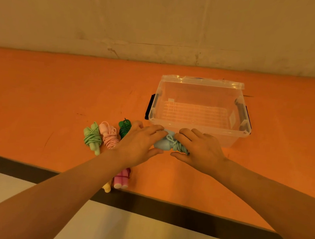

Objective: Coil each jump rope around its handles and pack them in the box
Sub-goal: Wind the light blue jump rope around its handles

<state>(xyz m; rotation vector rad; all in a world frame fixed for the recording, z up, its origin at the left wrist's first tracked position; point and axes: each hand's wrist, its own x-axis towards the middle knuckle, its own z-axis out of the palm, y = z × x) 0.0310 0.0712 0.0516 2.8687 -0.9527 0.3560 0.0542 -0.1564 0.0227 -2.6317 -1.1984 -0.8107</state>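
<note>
While the light blue jump rope (166,144) is held between both hands at the near wall of the box (200,108), five other bundles are seen on the orange counter (40,92). Nearest to the edge, a yellow bundle (107,187) and a bright pink bundle (121,179) are partly hidden under the left forearm. A little farther, the left hand (140,146) is curled over the blue handles and the right hand (198,148) is closed around the coiled cord, so both hands are clamped on the same rope. Just left of them, a light green bundle (92,137), a pale pink bundle (109,135) and a dark green bundle (124,127) are laid side by side. Behind the hands, the clear box stands open and nothing is seen inside it; its lid (202,81) seems to rest at the far rim. The step in hand is judged to be the finishing of the blue coil. To do it well, the last turns should be kept tight, the loose end should be tucked under a turn, and the grip should not be loosened before the bundle is lifted over the rim and laid flat against one wall, so that room is left for the other ropes.
</note>
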